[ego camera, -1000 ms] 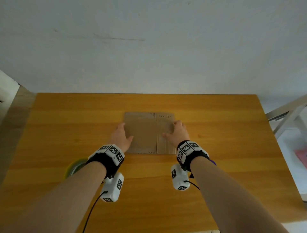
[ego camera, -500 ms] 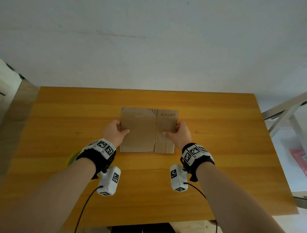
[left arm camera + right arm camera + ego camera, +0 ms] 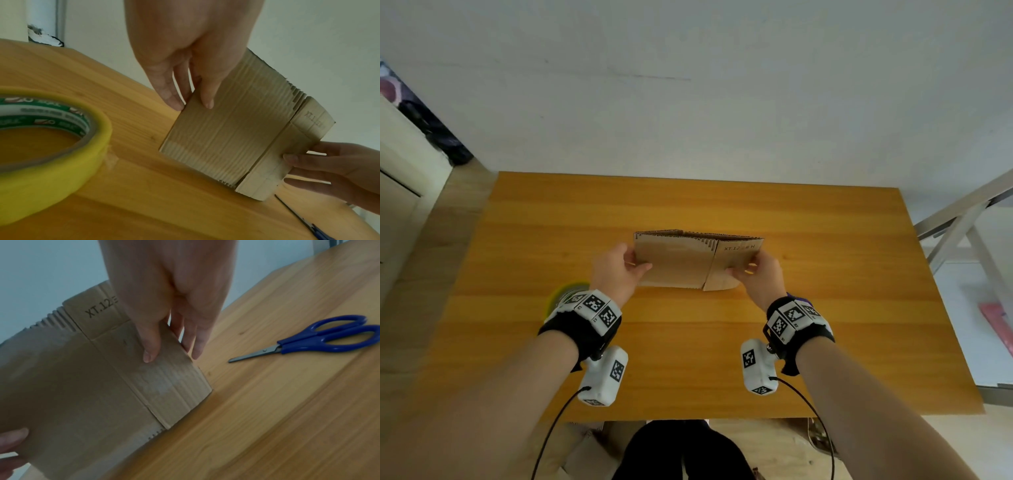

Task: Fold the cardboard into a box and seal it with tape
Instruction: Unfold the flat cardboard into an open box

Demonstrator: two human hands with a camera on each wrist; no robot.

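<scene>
Two hands hold the flattened cardboard (image 3: 688, 262) between them, raised off the table (image 3: 825, 240) with its far edge tipped up and its near edge low, close to the wood. The left hand (image 3: 616, 270) pinches the left short edge, thumb on the near face and fingers (image 3: 168, 95) behind; the right hand (image 3: 760, 274) pinches the right short edge the same way, thumb over the narrower panel printed "XT.12". The sheet's long axis runs left to right, straight from one grip to the other, and a crease stands nearer the right hand, splitting a wide panel from a narrow one. That matters for the opening move, as I judge it: pushing the two edges toward each other along that axis should make the flat sleeve pop into a tube, hinging at the crease. Each hand is equally close to its own edge. Tape (image 3: 51, 141) lies on the table just left of the left wrist; scissors (image 3: 320, 337) lie to the right of the right hand, both well within reach but untouched.
</scene>
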